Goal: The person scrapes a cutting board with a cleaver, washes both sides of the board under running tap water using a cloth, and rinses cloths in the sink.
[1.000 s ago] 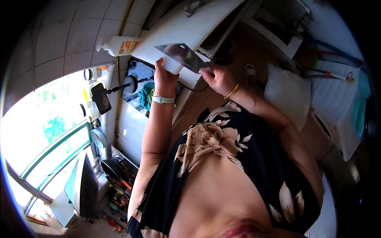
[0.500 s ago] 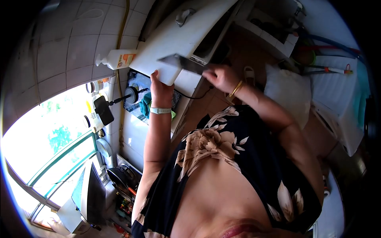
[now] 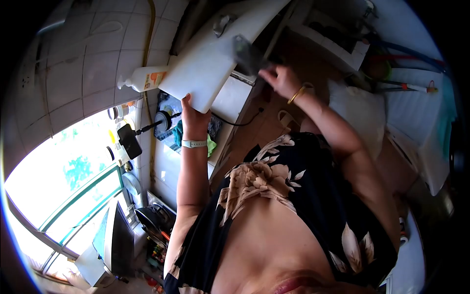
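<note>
My left hand (image 3: 196,122), with a pale watch on its wrist, grips the near corner of a white board (image 3: 200,73), its thumb over the edge. To the right, my right hand (image 3: 281,82), wearing a gold bracelet, is closed on the handle end of a cleaver (image 3: 248,55). The dark, wide blade is blurred and points up and left, over the board's right edge. Whether it touches the board I cannot tell. The handle is mostly hidden in my fingers.
A white pump bottle (image 3: 144,79) lies left of the board in view. A phone (image 3: 129,141) sits on a holder by the window. Near my left wrist is a green cloth (image 3: 211,145). A white sack (image 3: 355,115) and a white plastic chair (image 3: 416,112) are at the right.
My right hand has swung the cleaver from over the board's near corner to its right edge, turning the blade more upward. My left hand and the board's corner have shifted slightly down and left in view.
</note>
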### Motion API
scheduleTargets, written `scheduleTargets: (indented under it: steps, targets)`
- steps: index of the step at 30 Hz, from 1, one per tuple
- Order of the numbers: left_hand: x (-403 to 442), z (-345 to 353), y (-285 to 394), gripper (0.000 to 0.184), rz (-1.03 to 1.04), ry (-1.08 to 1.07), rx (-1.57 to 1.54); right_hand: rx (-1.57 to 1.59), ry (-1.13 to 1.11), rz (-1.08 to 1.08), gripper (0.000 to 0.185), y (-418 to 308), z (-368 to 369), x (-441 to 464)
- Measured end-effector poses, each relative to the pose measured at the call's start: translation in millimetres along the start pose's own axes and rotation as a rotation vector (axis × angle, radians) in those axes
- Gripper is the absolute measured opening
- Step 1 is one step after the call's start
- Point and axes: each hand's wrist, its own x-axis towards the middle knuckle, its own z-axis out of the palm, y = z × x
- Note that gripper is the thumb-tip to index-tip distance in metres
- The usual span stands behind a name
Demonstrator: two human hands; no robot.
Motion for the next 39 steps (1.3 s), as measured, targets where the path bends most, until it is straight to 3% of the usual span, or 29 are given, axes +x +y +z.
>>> scheduleTargets:
  steps: [2,5,8,9,11,12,13,15,17,19,24,26,30,33,35,39]
  targets:
    - [-2.6,1.9,0.1,0.043,-0.007,-0.003,0.046,0.073,0.019,-0.004,0.026,12.1,-10.1,10.6]
    - [-7.8,13.7,2.5,0.038,-0.036,0.042,-0.066,-0.178,0.025,0.002,0.025,-8.3,-10.7,2.6]
    - [-7.9,11.9,-0.4,0.035,-0.034,0.073,-0.088,-0.042,0.043,-0.091,0.022,-38.4,4.7,-7.7]
    - [-6.7,9.6,-3.5,0.038,0.045,0.008,0.063,-0.053,-0.021,-0.080,0.023,-56.6,1.9,-7.4]
    - [-2.0,6.4,-5.2,0.042,0.129,-0.060,0.211,0.069,-0.028,-0.114,0.025,-42.2,7.6,-0.4]
    - [-3.4,0.4,3.2,0.041,0.108,-0.071,0.199,-0.020,-0.056,-0.071,0.026,-36.0,14.6,1.3]
    - [-5.8,6.6,4.9,0.041,0.040,0.039,0.090,-0.102,-0.090,-0.029,0.028,-22.1,7.1,4.4]
    - [-11.3,18.5,7.1,0.040,-0.016,0.161,-0.031,-0.077,0.012,0.090,0.030,12.7,-6.6,15.8]
    - [-4.3,12.1,6.0,0.040,-0.024,0.162,-0.028,-0.001,0.219,-0.067,0.034,25.9,-13.1,24.8]
    - [5.3,-4.9,2.3,0.040,-0.002,0.088,0.015,-0.159,0.119,0.066,0.033,7.7,-11.1,13.1]
    - [0.6,-3.1,4.5,0.039,-0.017,0.076,-0.043,0.021,-0.009,-0.072,0.024,-53.2,40.8,-13.6]
    - [6.4,-10.8,3.7,0.039,0.039,-0.034,0.085,0.023,0.004,-0.077,0.027,-43.4,32.7,-3.6]
    - [-24.0,27.9,6.6,0.040,0.153,0.074,0.296,-0.086,0.025,-0.090,0.033,9.6,-2.6,25.3]
    - [-9.0,8.0,4.0,0.040,0.160,0.014,0.255,-0.077,0.011,-0.093,0.032,-5.2,-0.3,17.0]
    - [1.8,3.4,4.0,0.040,0.014,0.063,-0.051,-0.097,0.078,-0.047,0.029,-23.9,6.3,4.2]
    - [-7.4,6.2,2.2,0.040,0.132,-0.018,0.192,0.038,0.033,-0.087,0.027,-20.6,28.4,2.3]
